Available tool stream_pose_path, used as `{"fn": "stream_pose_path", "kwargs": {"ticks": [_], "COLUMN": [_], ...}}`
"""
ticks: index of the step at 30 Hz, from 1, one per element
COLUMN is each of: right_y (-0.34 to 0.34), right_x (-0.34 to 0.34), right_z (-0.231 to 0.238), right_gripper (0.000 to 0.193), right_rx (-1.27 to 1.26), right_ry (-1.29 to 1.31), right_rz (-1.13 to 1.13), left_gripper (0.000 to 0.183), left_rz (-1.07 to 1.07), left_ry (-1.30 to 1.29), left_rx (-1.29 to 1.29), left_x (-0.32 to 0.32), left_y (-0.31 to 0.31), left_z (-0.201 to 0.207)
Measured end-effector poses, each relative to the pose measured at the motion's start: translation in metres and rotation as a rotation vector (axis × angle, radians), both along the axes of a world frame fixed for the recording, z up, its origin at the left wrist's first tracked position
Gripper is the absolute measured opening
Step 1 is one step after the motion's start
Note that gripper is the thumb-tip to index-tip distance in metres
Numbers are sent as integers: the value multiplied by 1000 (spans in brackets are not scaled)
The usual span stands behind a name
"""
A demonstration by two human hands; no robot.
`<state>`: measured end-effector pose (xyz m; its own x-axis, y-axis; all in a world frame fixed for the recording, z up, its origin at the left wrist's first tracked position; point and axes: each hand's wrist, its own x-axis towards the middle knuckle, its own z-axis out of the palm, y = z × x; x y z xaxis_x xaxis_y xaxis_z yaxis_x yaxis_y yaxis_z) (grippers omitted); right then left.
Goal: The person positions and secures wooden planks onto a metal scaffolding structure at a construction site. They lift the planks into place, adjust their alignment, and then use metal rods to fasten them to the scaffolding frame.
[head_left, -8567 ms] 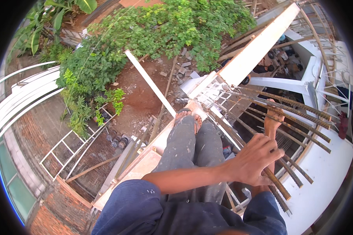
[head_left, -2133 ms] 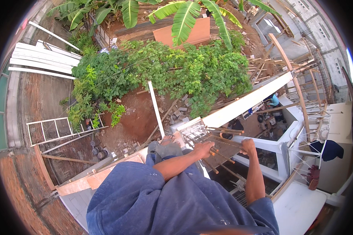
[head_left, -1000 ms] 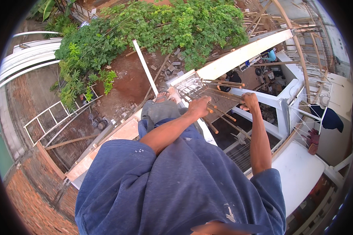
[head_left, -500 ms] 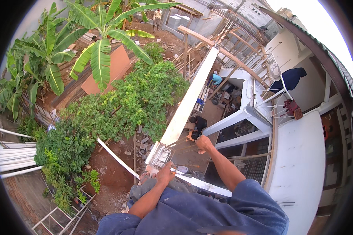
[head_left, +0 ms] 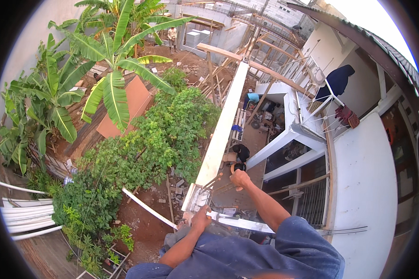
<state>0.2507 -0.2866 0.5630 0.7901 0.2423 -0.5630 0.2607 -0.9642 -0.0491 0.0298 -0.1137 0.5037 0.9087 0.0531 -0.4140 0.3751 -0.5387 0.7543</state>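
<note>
My left hand is closed at the near end of a long pale beam, beside its rough grey end section. Whatever lies inside that fist is hidden. To its right, my right hand makes a fist out over the drop, its arm stretched forward. Several thin brown rods stick out from the beam's end toward it; I cannot tell whether it grips one. An orange-and-black shape shows just beyond those knuckles, its kind unclear. Near my left hand, part of a bare foot rests by the beam.
Far below on the right, a person in black and one in light blue are among clutter. A wooden plank crosses the beam's far end. Leafy bushes grow on the left; a white roof slab lies to the right.
My view has shifted slightly, so the scene sits a little differently. My right hand appears slightly lower, with the orange-and-black shape now right beside it. Both fists stay closed.
</note>
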Motion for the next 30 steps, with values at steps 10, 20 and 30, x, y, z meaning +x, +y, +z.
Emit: {"fn": "stream_pose_path", "kwargs": {"ticks": [10, 20, 30], "right_y": [13, -39, -11], "right_x": [-7, 41, 20], "right_z": [28, -88, -13], "right_gripper": [35, 43, 33], "right_rx": [276, 183, 356], "right_ry": [95, 44, 180], "right_rz": [-514, 45, -345], "left_gripper": [29, 32, 57], "left_rz": [-98, -71, -4], "left_ry": [-22, -33, -16], "left_rx": [99, 59, 87], "left_x": [5, 3, 1], "left_y": [10, 4, -9], "left_z": [7, 16, 7]}}
